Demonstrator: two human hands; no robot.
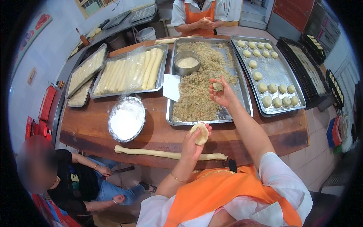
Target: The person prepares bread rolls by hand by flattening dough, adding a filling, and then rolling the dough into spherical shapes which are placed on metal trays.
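A flattened round of pale dough (pixel 202 134) rests in my left hand (pixel 191 148), with the fingers behind it and the thumb on its near side. Farther off, my right hand (pixel 226 96) is cupped around a small clump of filling (pixel 217 86) above the big metal tray (pixel 247 101). Crumbly brownish filling (pixel 197 99) covers much of that tray. In it stand a metal bowl (pixel 185 69) of pale crumbs and a white flat scraper (pixel 171 87). A long dough rope (pixel 155 152) lies along the table's near edge, partly hidden by my left arm.
To the right, a tray (pixel 273 106) holds several round dough balls. On the left are a bowl of white flour (pixel 127 119) and a tray of thick dough rolls (pixel 152 68) partly under plastic. A co-worker in an orange apron (pixel 199 18) stands opposite; another person (pixel 81 181) sits at lower left.
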